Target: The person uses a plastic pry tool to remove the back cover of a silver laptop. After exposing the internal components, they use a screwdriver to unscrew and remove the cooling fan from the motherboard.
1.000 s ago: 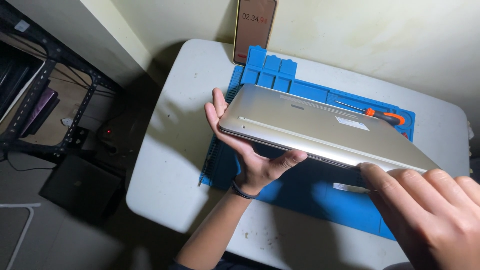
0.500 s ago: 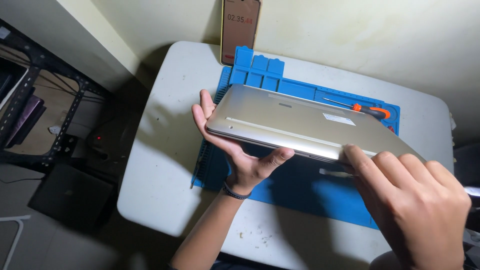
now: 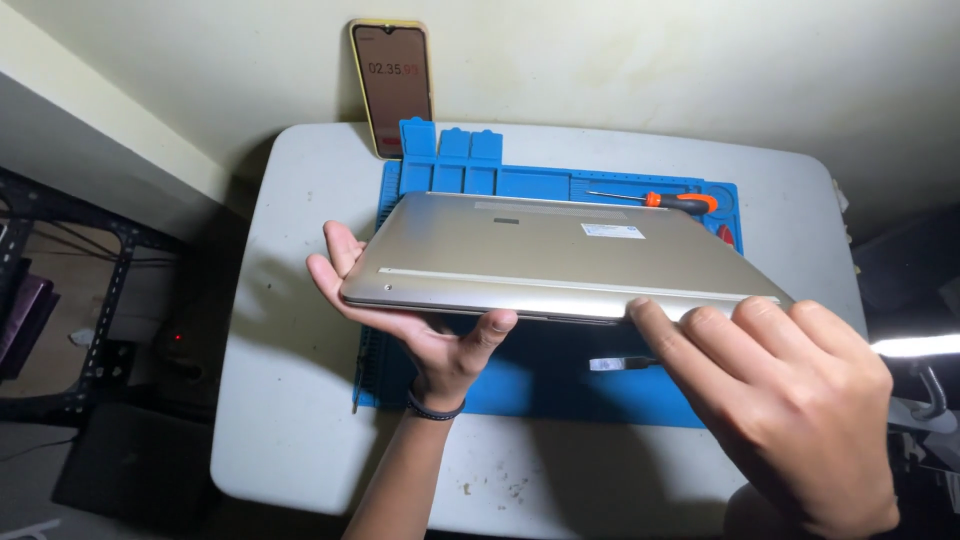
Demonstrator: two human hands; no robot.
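Overhead, a person looked down at a closed silver laptop [image 3: 540,255] held flat in the air above a blue work mat [image 3: 560,385] on a white table [image 3: 290,400]. The left hand [image 3: 425,325] was under the laptop's near left corner, palm up, fingers spread beneath the case and the thumb pressed up against the front edge. The right hand [image 3: 790,400] gripped the near right corner from above, fingers curled together over the top and edge; its thumb could not be seen. The mat had a row of small moulded compartments [image 3: 470,165] along its far edge, partly hidden by the laptop, and what lay in them could not be made out. An orange-handled screwdriver [image 3: 665,200] lay in a shallow tray at the mat's far right side. A small silver part [image 3: 615,364] rested on the mat just under the laptop's front edge. A phone in a yellow case [image 3: 392,85] leaned upright against the wall behind the table.
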